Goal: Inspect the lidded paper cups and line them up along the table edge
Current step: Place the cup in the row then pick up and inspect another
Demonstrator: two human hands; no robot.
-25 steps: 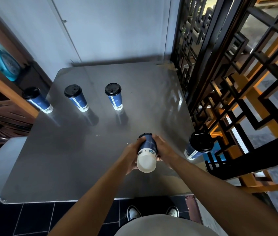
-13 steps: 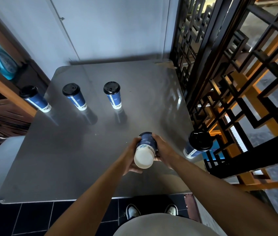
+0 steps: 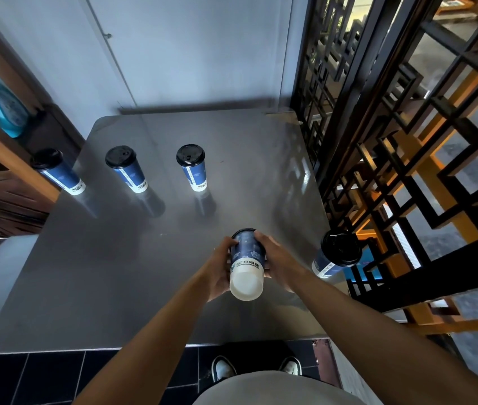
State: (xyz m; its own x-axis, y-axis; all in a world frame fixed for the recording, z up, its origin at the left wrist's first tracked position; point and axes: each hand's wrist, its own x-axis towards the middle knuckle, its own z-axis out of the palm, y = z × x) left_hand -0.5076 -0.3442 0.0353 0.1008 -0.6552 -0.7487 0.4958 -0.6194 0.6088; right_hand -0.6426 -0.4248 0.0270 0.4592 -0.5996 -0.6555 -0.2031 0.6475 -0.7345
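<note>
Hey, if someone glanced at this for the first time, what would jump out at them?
Both hands, left hand and right hand, grip a blue paper cup tipped so its white bottom faces the camera, above the near middle of the grey table. Three lidded cups stand in a row at the far left, and another cup stands at the right edge by the black lattice screen.

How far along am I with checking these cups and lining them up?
Done: three cups stand in a row across the far side of the table. In hand: your left hand and right hand hold a fourth cup, bottom toward you. Left: one cup at the right edge.
</note>
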